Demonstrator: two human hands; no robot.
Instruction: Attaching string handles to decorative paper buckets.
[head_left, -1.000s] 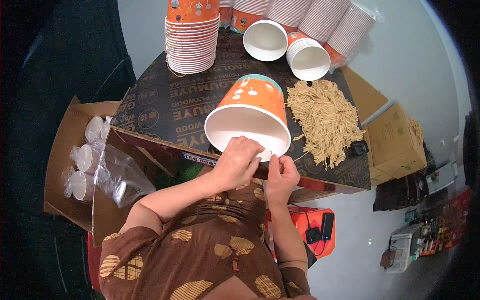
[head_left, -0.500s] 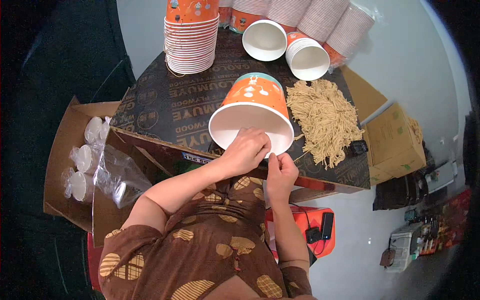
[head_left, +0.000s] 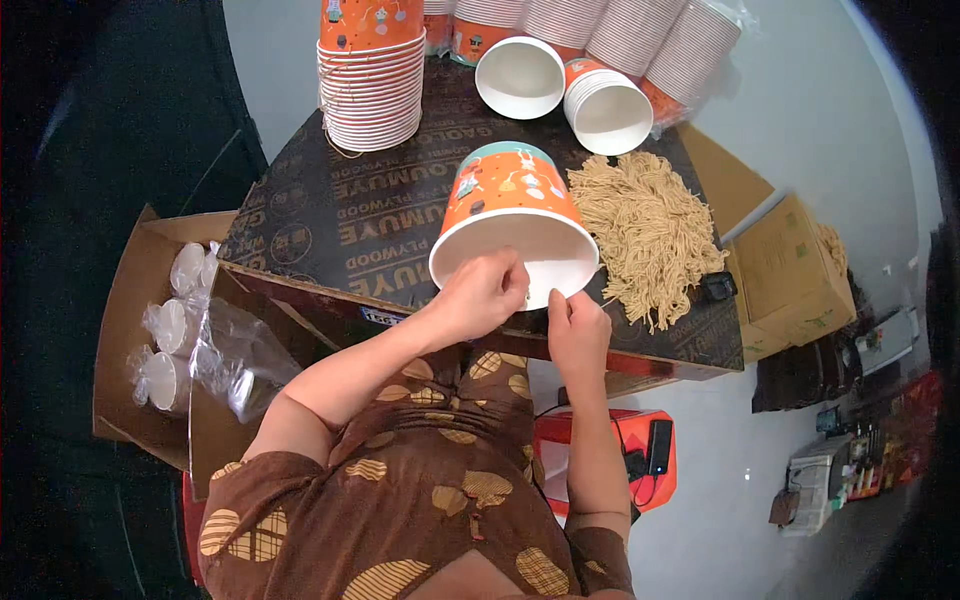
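A large orange paper bucket [head_left: 515, 192] with a teal base band lies on its side on the dark table, its white mouth toward me. My left hand [head_left: 482, 298] is closed in front of the mouth at the lower rim, thumb and fingers pressed together. What it pinches is hidden or too small to make out. My right hand [head_left: 580, 330] is closed at the lower right of the rim, thumb against the edge and the other fingers curled below. To the right of the bucket lies a loose heap of tan strings [head_left: 650, 235].
Nested paper buckets [head_left: 370, 95] stand at the back left, with thin cords hanging off them. Two more openings [head_left: 520, 78] face me at the back, before wrapped stacks [head_left: 690, 50]. Cartons [head_left: 790, 270] flank the table [head_left: 300, 215]; the left carton [head_left: 125, 310] holds wrapped white cups.
The bucket has shifted slightly right and its printed side has turned a little. Both hands have moved with the rim, and a wider gap shows between them.
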